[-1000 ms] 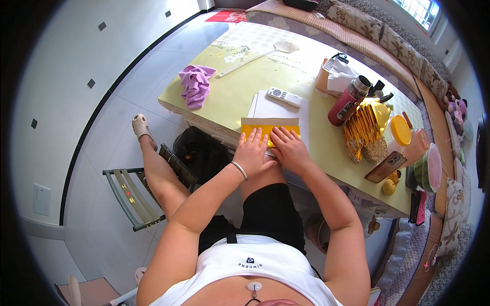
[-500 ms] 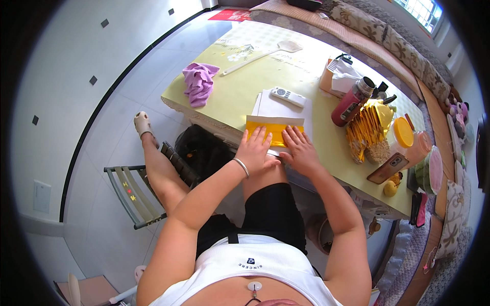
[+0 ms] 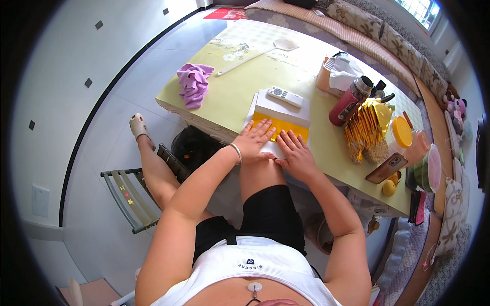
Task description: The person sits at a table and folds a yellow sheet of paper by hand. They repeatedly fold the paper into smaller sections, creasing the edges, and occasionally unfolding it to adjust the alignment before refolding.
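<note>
Both hands flat on a yellow sheet [image 3: 282, 125] at the near edge of the yellow-green table [image 3: 229, 97]. Left hand [image 3: 253, 140], bracelet on the wrist, fingers spread and extended, palm down on the sheet's left half; nothing gripped. Right hand [image 3: 295, 155] likewise open, fingers stretched forward onto the sheet's near right part, pressing rather than holding. The hands sit side by side, thumbs near each other, possibly touching; can't resolve that from this view. The sheet lies on a white pad or board [image 3: 283, 107], front portion of it; a white remote control [image 3: 286, 96] rests on the far end of that pad, clear of the fingers. To the right of the pad: a red flask [image 3: 348, 104], then a bundle of yellow strips [image 3: 363, 130], a jar with an orange lid [image 3: 400, 133], and a phone [image 3: 386, 168] lying flat near the table's right front edge. Far left on the table, a crumpled purple cloth [image 3: 194, 84], well apart from the hands; beyond it a long-handled fly swatter [image 3: 258, 52]. The person sits with knees under the table edge; a folding chair [image 3: 133, 191] stands on the floor to their left.
</note>
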`<state>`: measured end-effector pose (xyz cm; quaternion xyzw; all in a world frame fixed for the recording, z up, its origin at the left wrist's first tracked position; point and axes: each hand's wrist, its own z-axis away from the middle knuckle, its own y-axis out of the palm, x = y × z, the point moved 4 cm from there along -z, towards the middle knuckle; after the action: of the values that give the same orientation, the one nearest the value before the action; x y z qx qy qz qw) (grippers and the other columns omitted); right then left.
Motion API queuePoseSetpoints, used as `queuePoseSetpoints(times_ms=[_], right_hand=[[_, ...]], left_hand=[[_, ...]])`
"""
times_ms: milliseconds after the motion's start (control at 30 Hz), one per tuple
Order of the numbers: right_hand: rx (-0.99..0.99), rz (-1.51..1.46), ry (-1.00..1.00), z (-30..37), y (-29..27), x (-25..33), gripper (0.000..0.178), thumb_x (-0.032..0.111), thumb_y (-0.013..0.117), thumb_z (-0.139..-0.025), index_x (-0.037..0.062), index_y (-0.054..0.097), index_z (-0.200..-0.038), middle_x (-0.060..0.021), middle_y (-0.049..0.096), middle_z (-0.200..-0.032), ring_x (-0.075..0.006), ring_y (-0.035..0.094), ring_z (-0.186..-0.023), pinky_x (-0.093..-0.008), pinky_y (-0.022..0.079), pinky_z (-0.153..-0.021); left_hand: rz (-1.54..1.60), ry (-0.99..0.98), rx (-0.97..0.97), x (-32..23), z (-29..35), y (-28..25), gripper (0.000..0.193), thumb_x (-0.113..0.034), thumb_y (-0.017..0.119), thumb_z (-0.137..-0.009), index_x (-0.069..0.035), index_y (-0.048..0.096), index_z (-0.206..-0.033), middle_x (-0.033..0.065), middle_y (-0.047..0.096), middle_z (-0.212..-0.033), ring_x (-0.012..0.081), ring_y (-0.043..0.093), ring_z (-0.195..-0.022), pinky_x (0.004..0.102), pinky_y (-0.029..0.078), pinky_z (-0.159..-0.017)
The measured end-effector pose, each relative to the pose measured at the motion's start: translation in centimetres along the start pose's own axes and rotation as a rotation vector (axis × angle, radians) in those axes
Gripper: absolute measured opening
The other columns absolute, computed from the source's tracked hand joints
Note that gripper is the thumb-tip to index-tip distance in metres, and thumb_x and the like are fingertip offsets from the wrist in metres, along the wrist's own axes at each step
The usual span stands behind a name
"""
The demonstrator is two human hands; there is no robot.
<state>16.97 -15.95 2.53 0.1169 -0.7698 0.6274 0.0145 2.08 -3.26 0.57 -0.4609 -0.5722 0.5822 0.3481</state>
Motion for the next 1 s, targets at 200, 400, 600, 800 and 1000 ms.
queuePoseSetpoints(times_ms=[200, 400, 600, 800, 1000], right_hand=[[-0.134, -0.132, -0.012, 1.1, -0.1, -2.7, 0.048, 0.027, 0.061, -0.097, 0.0045, 0.057, -0.139, -0.0138, 0.052, -0.149, -0.0328, 0.044, -0.142, -0.0445, 0.035, -0.117], [-0.226, -0.153, 0.082, 2.4, -2.3, -4.6, 0.029, 0.01, 0.062, -0.092, 0.0002, 0.068, -0.119, -0.016, 0.065, -0.132, -0.0328, 0.061, -0.125, -0.0395, 0.05, -0.104], [-0.307, 0.077, -0.005, 1.9, -2.0, -4.0, 0.027, 0.002, 0.061, -0.082, -0.0003, 0.068, -0.108, -0.0179, 0.069, -0.121, -0.0333, 0.065, -0.117, -0.0404, 0.053, -0.098], [-0.35, 0.105, -0.001, 1.7, -1.8, -3.7, 0.02, 0.004, 0.063, -0.081, 0.0012, 0.068, -0.101, -0.0163, 0.07, -0.116, -0.0325, 0.067, -0.109, -0.039, 0.056, -0.091], [-0.361, -0.19, 0.072, 1.2, -2.6, -2.3, 0.013, 0.007, 0.069, -0.082, 0.004, 0.069, -0.095, -0.012, 0.071, -0.11, -0.0315, 0.067, -0.101, -0.0404, 0.055, -0.086]], left_hand=[[-0.012, 0.013, 0.012, 0.2, 0.2, -0.9, 0.087, -0.07, 0.038, -0.097, -0.011, 0.028, -0.16, 0.0167, 0.018, -0.168, 0.0321, 0.016, -0.155, 0.0518, 0.008, -0.125], [0.0, -0.044, 0.081, 0.2, -0.1, -1.4, 0.087, -0.071, 0.04, -0.095, -0.014, 0.029, -0.16, 0.0157, 0.019, -0.168, 0.0308, 0.016, -0.156, 0.0546, 0.006, -0.124], [-0.093, -0.076, -0.021, -2.1, -2.1, -3.5, 0.066, -0.055, 0.063, -0.089, -0.009, 0.058, -0.137, 0.0174, 0.048, -0.15, 0.0333, 0.042, -0.141, 0.0527, 0.023, -0.119], [0.069, 0.014, -0.261, -4.8, -3.7, -3.1, 0.024, -0.026, 0.076, -0.08, -0.005, 0.071, -0.093, 0.0089, 0.067, -0.103, 0.029, 0.062, -0.102, 0.0418, 0.052, -0.088], [0.163, 0.03, -0.511, -5.1, -2.8, -2.6, 0.014, -0.017, 0.072, -0.081, -0.005, 0.069, -0.087, 0.0093, 0.067, -0.1, 0.0292, 0.063, -0.097, 0.0404, 0.053, -0.084]])
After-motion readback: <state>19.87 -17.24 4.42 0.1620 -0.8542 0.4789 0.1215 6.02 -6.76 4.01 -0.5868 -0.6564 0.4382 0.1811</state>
